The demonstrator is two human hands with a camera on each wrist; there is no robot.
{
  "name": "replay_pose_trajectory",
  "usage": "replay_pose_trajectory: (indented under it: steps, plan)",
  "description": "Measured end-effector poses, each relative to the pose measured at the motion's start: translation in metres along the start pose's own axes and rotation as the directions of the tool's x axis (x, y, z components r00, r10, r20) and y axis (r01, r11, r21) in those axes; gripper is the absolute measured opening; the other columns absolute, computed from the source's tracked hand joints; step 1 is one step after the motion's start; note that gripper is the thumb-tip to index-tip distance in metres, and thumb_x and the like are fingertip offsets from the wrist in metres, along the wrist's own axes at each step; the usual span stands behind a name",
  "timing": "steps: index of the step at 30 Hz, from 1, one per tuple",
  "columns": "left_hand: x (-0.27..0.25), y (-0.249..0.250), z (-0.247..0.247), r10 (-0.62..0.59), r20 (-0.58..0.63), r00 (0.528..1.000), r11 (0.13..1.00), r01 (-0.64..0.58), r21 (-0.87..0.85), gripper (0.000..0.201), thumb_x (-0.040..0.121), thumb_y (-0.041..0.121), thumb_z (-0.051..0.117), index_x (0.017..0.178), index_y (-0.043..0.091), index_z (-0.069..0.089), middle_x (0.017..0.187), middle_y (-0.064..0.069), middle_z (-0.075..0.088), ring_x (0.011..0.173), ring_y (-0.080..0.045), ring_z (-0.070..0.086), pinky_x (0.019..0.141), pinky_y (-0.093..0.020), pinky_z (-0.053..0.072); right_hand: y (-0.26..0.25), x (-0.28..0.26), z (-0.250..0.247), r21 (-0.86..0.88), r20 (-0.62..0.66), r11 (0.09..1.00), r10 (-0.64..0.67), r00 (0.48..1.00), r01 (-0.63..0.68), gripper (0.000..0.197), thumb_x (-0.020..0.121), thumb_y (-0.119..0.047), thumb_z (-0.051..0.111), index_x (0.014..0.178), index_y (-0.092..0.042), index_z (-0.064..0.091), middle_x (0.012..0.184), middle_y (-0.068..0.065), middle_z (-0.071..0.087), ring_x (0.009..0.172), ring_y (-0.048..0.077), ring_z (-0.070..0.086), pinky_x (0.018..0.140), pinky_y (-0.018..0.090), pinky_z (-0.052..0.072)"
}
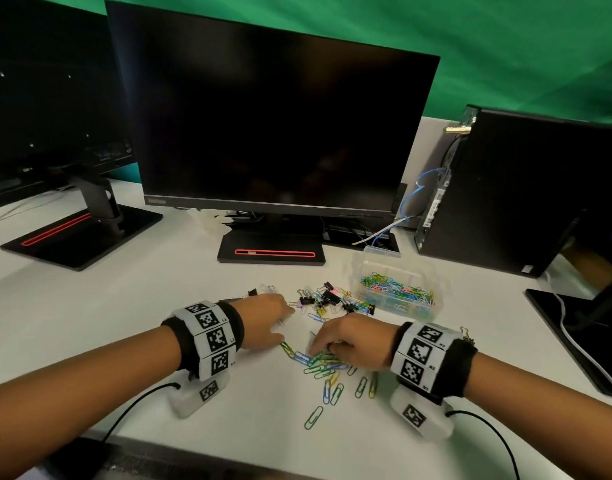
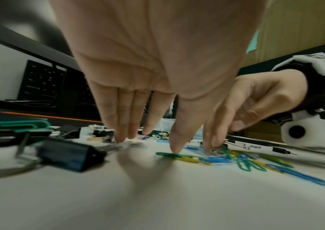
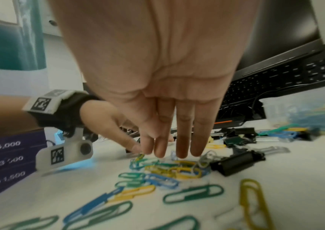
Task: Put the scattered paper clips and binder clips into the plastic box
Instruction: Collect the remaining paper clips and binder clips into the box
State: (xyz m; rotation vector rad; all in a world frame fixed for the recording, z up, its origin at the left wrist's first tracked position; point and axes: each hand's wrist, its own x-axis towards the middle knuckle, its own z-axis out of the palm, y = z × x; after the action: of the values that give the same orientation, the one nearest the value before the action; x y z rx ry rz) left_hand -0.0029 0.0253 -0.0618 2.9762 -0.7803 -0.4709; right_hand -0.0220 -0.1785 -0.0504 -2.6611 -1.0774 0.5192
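Coloured paper clips [image 1: 320, 363] lie in a heap and a loose trail near the desk's front. Black binder clips [image 1: 328, 298] mixed with more paper clips lie behind them. The clear plastic box [image 1: 368, 271], open and holding many paper clips, stands to the right of those. My left hand [image 1: 285, 323] has straight fingers [image 2: 125, 137] with tips on the desk, and its thumb touches a green paper clip [image 2: 167, 155]. My right hand [image 1: 318, 348] points its fingertips [image 3: 182, 153] down onto the paper clip heap [image 3: 175, 169]. A black binder clip [image 3: 236, 161] lies right beside it.
A dark monitor [image 1: 269, 133] on a stand [image 1: 271, 252] is behind the clips, a second monitor [image 1: 51, 98] at left, a black PC tower [image 1: 515, 192] at right. A dark monitor base with a white cable [image 1: 574, 337] lies right. One binder clip [image 2: 68, 154] sits left of my left hand.
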Motion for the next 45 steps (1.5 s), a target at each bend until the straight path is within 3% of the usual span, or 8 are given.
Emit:
replay_pose_trajectory:
  steps: [6,12,20,29,33,37,43,45]
  plan:
    - [-0.010,0.027,0.007,0.044,0.097,0.994,0.997,-0.050,0.060,0.061,0.097,0.036,0.038,0.147,0.007,0.020,0.155,-0.012,0.021,0.142,-0.026,0.027,0.117,-0.036,0.026,0.025,-0.023,-0.014,0.030,-0.154,0.988,0.153,0.976,-0.150,0.036,0.091,-0.003,0.046,0.116,-0.022,0.065,0.120,-0.003,0.063,0.105,0.013,0.059,0.090,0.018,0.045]
    - [-0.016,0.049,0.016,0.134,0.082,0.988,0.988,-0.127,-0.082,0.074,0.095,0.040,0.044,0.151,0.016,0.003,0.160,-0.002,-0.001,0.148,-0.017,0.005,0.121,-0.030,0.012,0.036,-0.033,-0.013,-0.022,-0.132,0.971,0.235,0.963,-0.240,0.025,0.082,-0.017,0.065,0.107,-0.023,0.067,0.102,-0.003,0.066,0.074,0.004,0.051,0.062,0.009,0.037]
    - [-0.004,0.057,0.008,-0.029,0.120,0.992,0.998,0.035,-0.044,0.070,0.086,0.055,0.050,0.140,0.014,0.033,0.140,-0.007,0.028,0.130,-0.026,0.030,0.106,-0.046,0.036,0.034,-0.022,-0.003,-0.026,-0.142,0.942,0.327,0.934,-0.334,0.022,0.076,-0.030,0.072,0.096,-0.022,0.069,0.103,-0.003,0.066,0.089,0.012,0.056,0.080,0.025,0.047]
    - [0.007,0.076,0.008,0.145,0.137,0.980,0.957,-0.104,-0.272,0.078,0.084,0.037,0.065,0.148,0.019,0.025,0.142,-0.005,0.027,0.128,-0.022,0.040,0.105,-0.022,0.031,0.044,-0.032,-0.013,-0.072,-0.133,0.902,0.415,0.900,-0.426,0.021,0.073,-0.013,0.068,0.093,-0.019,0.069,0.102,-0.002,0.066,0.093,0.014,0.058,0.080,0.024,0.049]
    - [0.004,0.072,-0.002,0.139,0.081,0.987,0.956,-0.113,-0.270,0.086,0.078,0.044,0.070,0.147,0.022,0.024,0.140,-0.005,0.031,0.127,-0.021,0.040,0.104,-0.024,0.033,0.041,-0.041,-0.018,-0.125,-0.133,0.919,0.358,0.924,-0.374,0.032,0.076,-0.019,0.068,0.108,-0.022,0.065,0.110,-0.002,0.060,0.092,0.013,0.051,0.076,0.020,0.044]
    - [-0.008,0.060,-0.007,0.058,0.169,0.984,0.993,-0.040,-0.113,0.112,0.061,0.061,0.075,0.148,0.021,0.015,0.140,-0.004,0.028,0.133,-0.023,0.033,0.113,-0.039,0.032,0.028,-0.046,-0.014,-0.063,-0.011,0.965,0.256,0.967,-0.256,0.070,0.068,-0.034,0.079,0.131,-0.026,0.049,0.117,-0.003,0.052,0.074,0.001,0.042,0.063,0.010,0.032]
    - [-0.031,0.051,0.006,0.012,0.262,0.965,0.998,0.003,-0.056,0.115,0.053,0.064,0.077,0.142,0.018,0.020,0.128,-0.004,0.031,0.120,-0.025,0.044,0.105,-0.042,0.040,0.016,-0.049,0.000,-0.088,0.105,0.958,0.280,0.954,-0.272,0.110,0.060,-0.036,0.085,0.146,-0.021,0.018,0.125,0.003,0.039,0.104,0.015,0.042,0.094,0.021,0.038]
    - [-0.032,0.056,0.012,0.005,0.233,0.973,0.998,0.010,-0.062,0.113,0.055,0.063,0.077,0.140,0.013,0.022,0.127,-0.006,0.031,0.118,-0.026,0.045,0.103,-0.043,0.042,0.018,-0.042,0.006,-0.025,0.074,0.961,0.278,0.958,-0.277,0.107,0.059,-0.037,0.085,0.145,-0.020,0.024,0.114,-0.001,0.037,0.101,0.012,0.042,0.088,0.015,0.037]
